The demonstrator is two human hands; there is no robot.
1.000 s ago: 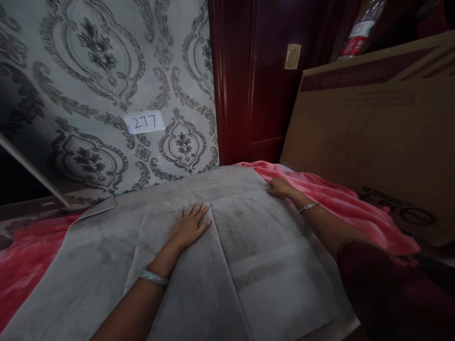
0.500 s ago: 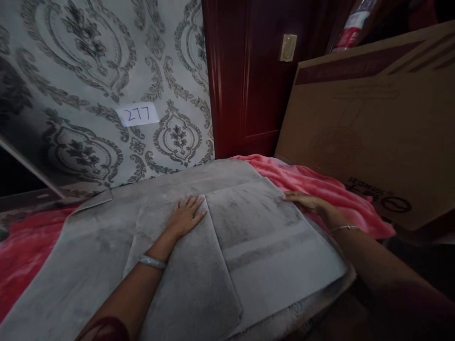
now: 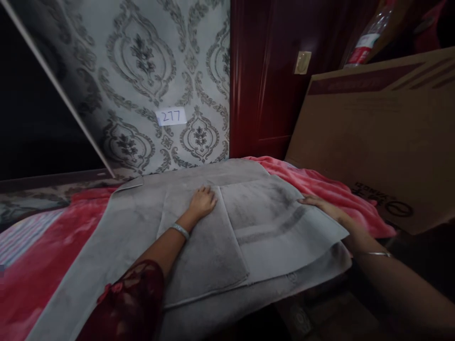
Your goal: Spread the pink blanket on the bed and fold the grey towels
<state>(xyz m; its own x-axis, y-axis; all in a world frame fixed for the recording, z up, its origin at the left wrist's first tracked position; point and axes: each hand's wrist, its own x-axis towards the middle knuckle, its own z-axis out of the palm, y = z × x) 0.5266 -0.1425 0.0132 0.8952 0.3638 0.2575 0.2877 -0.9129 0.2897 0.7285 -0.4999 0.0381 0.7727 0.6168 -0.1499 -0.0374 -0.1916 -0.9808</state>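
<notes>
A grey plush mat (image 3: 131, 232) lies spread in front of me, with one panel (image 3: 209, 255) folded over on its left and a second panel (image 3: 263, 203) to the right. My left hand (image 3: 202, 201) rests on the upper part of the left panel, fingers curled against the cloth near its top corner. At the right panel's outer edge, my right hand (image 3: 322, 206) pinches the cloth between thumb and fingers. That edge is lifted, and its front corner stands off the layer beneath. The fingertips under it are partly hidden.
Pink-red blankets (image 3: 313, 182) show beneath the mat on both sides. A large cardboard box (image 3: 377, 137) leans at the right, with a plastic bottle (image 3: 366, 45) behind its top edge. A dark screen (image 3: 39, 104) stands left. A paper marked 277 (image 3: 172, 116) is on the patterned wall.
My left hand's fingers, spread flat before, are now curled in. My right hand has raised the right panel's edge, bending it upward. The view has shifted left.
</notes>
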